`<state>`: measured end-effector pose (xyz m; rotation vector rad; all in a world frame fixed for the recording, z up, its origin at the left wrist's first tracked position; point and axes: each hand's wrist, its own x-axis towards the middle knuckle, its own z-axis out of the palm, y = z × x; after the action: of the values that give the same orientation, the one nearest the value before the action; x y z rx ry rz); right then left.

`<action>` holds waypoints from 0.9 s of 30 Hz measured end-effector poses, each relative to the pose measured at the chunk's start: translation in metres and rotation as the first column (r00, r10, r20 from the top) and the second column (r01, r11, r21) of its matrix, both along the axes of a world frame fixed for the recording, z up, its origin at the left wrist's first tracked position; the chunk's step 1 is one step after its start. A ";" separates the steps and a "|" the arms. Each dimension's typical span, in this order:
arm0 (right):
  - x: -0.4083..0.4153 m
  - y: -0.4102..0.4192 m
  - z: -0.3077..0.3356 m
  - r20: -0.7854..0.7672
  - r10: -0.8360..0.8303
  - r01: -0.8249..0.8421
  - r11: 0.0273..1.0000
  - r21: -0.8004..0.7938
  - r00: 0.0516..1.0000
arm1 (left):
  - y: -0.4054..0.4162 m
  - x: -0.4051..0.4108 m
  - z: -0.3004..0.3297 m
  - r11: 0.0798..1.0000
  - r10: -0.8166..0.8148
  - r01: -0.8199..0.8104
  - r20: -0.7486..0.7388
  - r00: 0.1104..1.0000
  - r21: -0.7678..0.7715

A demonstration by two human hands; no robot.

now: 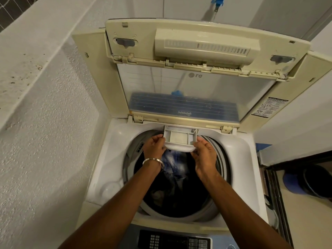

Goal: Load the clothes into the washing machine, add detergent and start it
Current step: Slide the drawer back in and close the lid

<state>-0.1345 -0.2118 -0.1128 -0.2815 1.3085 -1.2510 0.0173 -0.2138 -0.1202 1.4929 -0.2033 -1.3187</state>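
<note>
A top-loading washing machine (115, 151) stands below me with its folding lid (194, 83) raised. Dark and blue checked clothes (172, 164) lie in the drum. At the back rim of the opening a grey detergent drawer (180, 136) is pulled out over the drum. My left hand (155, 146), with a metal bangle on the wrist, grips the drawer's left front corner. My right hand (204, 153) grips its right front corner. The drawer's compartments look bare of liquid or powder.
The control panel (174, 239) with buttons runs along the near edge. A rough white wall (45, 141) and ledge close in on the left. To the right sit a door threshold (273, 187) and a dark bucket (316, 180). A blue mop (217, 2) leans behind the machine.
</note>
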 end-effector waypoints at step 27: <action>0.004 -0.006 0.012 -0.060 0.042 -0.042 0.999 -0.004 0.997 | 0.002 -0.002 0.005 0.999 -0.044 0.045 0.038 0.998 -0.014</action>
<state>-0.1309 -0.2180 -0.1005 -0.3512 1.3441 -1.2185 0.0157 -0.2123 -0.1156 1.5093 -0.2721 -1.3220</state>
